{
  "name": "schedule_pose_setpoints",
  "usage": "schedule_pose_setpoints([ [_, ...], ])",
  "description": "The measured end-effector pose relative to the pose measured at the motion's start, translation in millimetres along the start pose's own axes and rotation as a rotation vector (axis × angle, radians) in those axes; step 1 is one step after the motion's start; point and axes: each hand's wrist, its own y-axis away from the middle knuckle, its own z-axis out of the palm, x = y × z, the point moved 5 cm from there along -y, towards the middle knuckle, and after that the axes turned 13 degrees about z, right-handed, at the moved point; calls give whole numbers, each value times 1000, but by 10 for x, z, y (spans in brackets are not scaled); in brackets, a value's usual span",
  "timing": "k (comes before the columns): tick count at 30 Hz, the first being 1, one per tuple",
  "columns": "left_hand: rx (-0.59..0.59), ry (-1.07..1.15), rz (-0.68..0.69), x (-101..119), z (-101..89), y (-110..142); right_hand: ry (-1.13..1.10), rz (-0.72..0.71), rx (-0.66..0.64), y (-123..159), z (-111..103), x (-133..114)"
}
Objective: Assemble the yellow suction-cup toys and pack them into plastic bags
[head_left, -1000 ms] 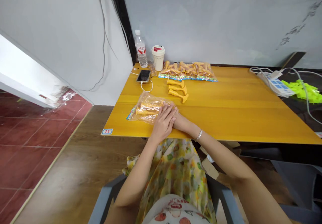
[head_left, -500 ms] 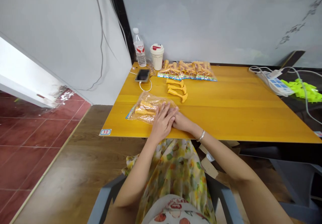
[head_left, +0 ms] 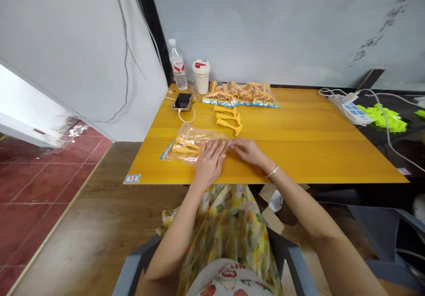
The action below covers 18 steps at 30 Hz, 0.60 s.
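A clear plastic bag (head_left: 187, 145) holding several orange plastic pieces lies near the front left of the yellow table (head_left: 308, 141). My left hand (head_left: 208, 161) lies flat on the bag's right end with the fingers stretched out. My right hand (head_left: 247, 149) rests just to its right, fingers extended, fingertips at the bag's open edge. Three loose orange pieces (head_left: 227, 119) lie a little farther back. A row of filled bags (head_left: 241, 94) lines the table's far edge.
A water bottle (head_left: 175, 68), a white cup with a red lid (head_left: 201, 75) and a phone on a cable (head_left: 182, 102) stand at the far left corner. A power strip with cables (head_left: 350, 107) and green plastic bits (head_left: 385, 116) lie at the right.
My right hand has slid out from beside my left hand to the right, so the two hands are now apart. The view has shifted slightly.
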Motion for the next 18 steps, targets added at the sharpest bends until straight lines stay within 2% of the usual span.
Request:
schedule_pose_setpoints([
  [4, -56, -95, 7, 5, 107, -12, 167, 99, 137, -130, -269, 417],
  [7, -118, -157, 8, 18, 199, -9, 303, 119, 68, -231, -248, 586],
  [10, -159, -182, -7, 17, 255, -3, 429, 156, -45, -292, -155, 609],
  [13, -180, -193, -20, 10, 268, -7, 478, 193, -103, -319, -107, 544],
  [18, -145, -137, -32, -2, 218, -37, 494, 222, -165, -258, -131, 484],
])
